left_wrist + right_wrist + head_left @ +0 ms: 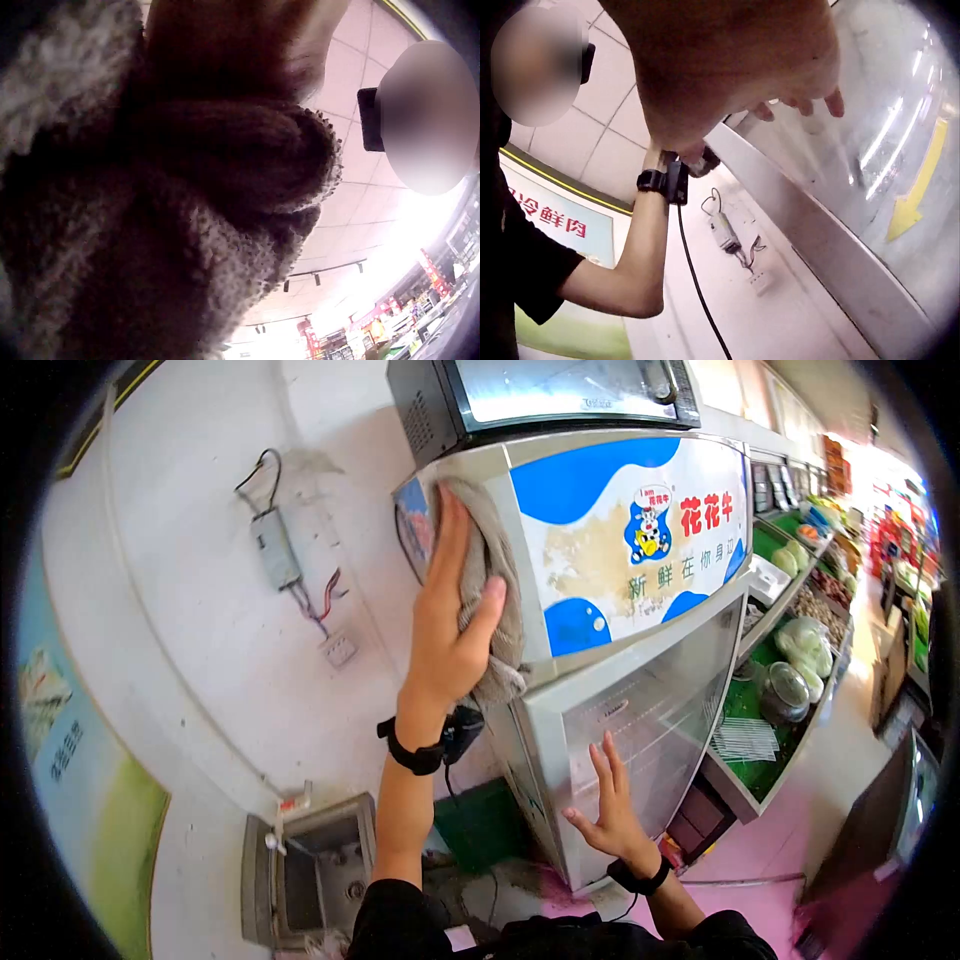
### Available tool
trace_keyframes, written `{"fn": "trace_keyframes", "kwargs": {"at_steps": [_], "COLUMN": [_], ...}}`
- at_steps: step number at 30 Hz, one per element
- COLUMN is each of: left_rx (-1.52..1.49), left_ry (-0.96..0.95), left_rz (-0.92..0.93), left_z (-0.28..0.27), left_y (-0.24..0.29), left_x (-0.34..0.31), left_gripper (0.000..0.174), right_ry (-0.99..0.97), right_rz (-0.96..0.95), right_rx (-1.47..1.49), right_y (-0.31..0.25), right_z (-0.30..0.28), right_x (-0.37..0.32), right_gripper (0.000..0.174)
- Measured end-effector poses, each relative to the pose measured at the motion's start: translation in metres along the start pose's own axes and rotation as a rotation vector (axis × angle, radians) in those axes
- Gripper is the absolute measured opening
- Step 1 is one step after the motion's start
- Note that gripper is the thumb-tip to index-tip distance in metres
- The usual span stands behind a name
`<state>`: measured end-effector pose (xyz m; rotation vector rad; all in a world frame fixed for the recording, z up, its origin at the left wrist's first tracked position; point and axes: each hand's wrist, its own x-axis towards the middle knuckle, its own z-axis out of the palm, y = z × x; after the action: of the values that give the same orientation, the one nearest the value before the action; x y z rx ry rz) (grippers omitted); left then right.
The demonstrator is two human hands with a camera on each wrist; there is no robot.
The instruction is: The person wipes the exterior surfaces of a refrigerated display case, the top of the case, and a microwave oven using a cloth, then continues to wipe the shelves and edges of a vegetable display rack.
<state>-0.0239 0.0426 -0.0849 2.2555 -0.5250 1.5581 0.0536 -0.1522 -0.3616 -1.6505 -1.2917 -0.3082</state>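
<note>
My left hand (448, 625) presses a grey-brown cloth (492, 550) against the left front corner of a display fridge's top sign panel (590, 560). Its fingers reach straight up along the cloth, and the thumb lies over the folds. In the left wrist view the fuzzy cloth (240, 262) fills much of the picture, dark and bunched below the wrist. Lower down, my right hand (612, 815) is raised with fingers spread and holds nothing, in front of the fridge's glass door (640, 730). Brownish stains mark the white part of the sign panel.
A microwave-like appliance (560, 400) sits on top of the fridge. A wired box (275, 550) hangs on the left wall, with a socket (339, 650) below. At lower left is a metal sink (262, 880). Vegetable shelves (765, 790) stand to the right.
</note>
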Motion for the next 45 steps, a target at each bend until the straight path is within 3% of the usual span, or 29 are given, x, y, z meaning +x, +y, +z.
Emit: {"fn": "trace_keyframes", "kwargs": {"at_steps": [3,5,6,9,11,15,16,17,19,21,22,23,24,25,26,29,30,33,36,37,40,42,43,45], "left_rx": [0.166,0.050,-0.003,-0.214,-0.138,-0.035,-0.031,-0.015,0.006,0.100,0.243,0.240,0.193,0.145,0.114,0.079,0.244,0.548,0.473,0.478,0.622,0.257,0.256,-0.128], "left_ry": [0.059,0.099,0.217,0.418,0.426,0.366,0.365,0.431,0.495,0.187,0.066,0.062,-0.016,-0.095,-0.209,-0.276,-0.260,-0.337,0.022,0.116,0.183,0.203,0.207,0.299], "left_rz": [-0.078,-0.311,-0.388,-0.555,-0.568,-0.679,-0.691,-0.710,-0.732,-0.847,-0.817,-0.805,-0.752,-0.695,-0.659,-0.654,-0.516,-0.168,-0.068,-0.067,-0.017,-0.145,-0.141,-0.310], "left_z": [0.017,0.016,0.020,0.031,0.058,0.130,0.147,0.163,0.177,0.182,0.183,0.183,0.182,0.181,0.180,0.154,0.143,0.086,0.042,0.023,-0.014,-0.024,-0.028,-0.032], "left_y": [0.021,0.030,0.044,0.096,0.141,0.212,0.218,0.215,0.204,0.197,0.201,0.200,0.199,0.194,0.182,0.180,0.177,0.170,0.130,0.114,0.045,0.013,-0.001,-0.023], "left_x": [-0.041,-0.061,-0.065,-0.096,-0.118,-0.137,-0.143,-0.153,-0.177,-0.192,-0.193,-0.191,-0.189,-0.187,-0.190,-0.146,-0.131,-0.060,-0.003,0.014,0.052,0.068,0.070,0.070], "left_gripper": [0.061,0.056,0.045,0.036,0.032,0.030,0.030,0.030,0.031,0.032,0.038,0.038,0.038,0.038,0.066,0.066,0.064,0.054,0.049,0.048,0.048,0.042,0.042,0.042], "right_ry": [-0.136,-0.203,-0.275,-0.424,-0.486,-0.476,-0.550,-0.551,-0.486,-0.440,-0.360,-0.275,-0.218,-0.200,-0.213,-0.184,-0.139,0.157,0.440,0.481,0.547,0.545,0.548,0.537], "right_rz": [-0.015,-0.061,-0.081,-0.094,-0.046,0.022,0.194,0.204,0.293,0.248,0.310,0.365,0.343,0.336,0.308,0.294,0.275,-0.311,-0.462,-0.432,-0.680,-0.801,-0.850,-0.842], "right_rx": [0.198,0.226,0.262,0.433,0.748,1.088,1.317,1.324,1.714,1.549,1.487,1.422,1.410,1.407,1.283,1.058,0.969,0.456,0.133,0.050,-0.138,-0.260,-0.287,-0.320], "right_y": [0.002,-0.004,-0.005,-0.008,-0.015,0.012,0.012,0.008,-0.001,0.002,-0.003,-0.006,-0.003,0.000,0.004,0.004,0.000,-0.037,-0.075,-0.095,-0.140,-0.155,-0.161,-0.171], "right_z": [-0.027,-0.046,-0.055,-0.080,-0.094,-0.087,-0.092,-0.097,-0.105,-0.110,-0.119,-0.124,-0.124,-0.122,-0.121,-0.132,-0.135,-0.182,-0.218,-0.230,-0.223,-0.187,-0.166,-0.137], "right_x": [-0.016,-0.025,-0.030,-0.045,-0.046,-0.065,-0.069,-0.073,-0.077,-0.080,-0.074,-0.067,-0.062,-0.054,-0.044,-0.007,0.014,0.092,0.174,0.196,0.255,0.279,0.286,0.281], "right_gripper": [0.087,0.082,0.080,0.076,0.075,0.101,0.116,0.116,0.120,0.117,0.112,0.107,0.087,0.087,0.078,0.058,0.048,0.040,0.039,0.039,0.034,0.032,0.032,0.032]}}
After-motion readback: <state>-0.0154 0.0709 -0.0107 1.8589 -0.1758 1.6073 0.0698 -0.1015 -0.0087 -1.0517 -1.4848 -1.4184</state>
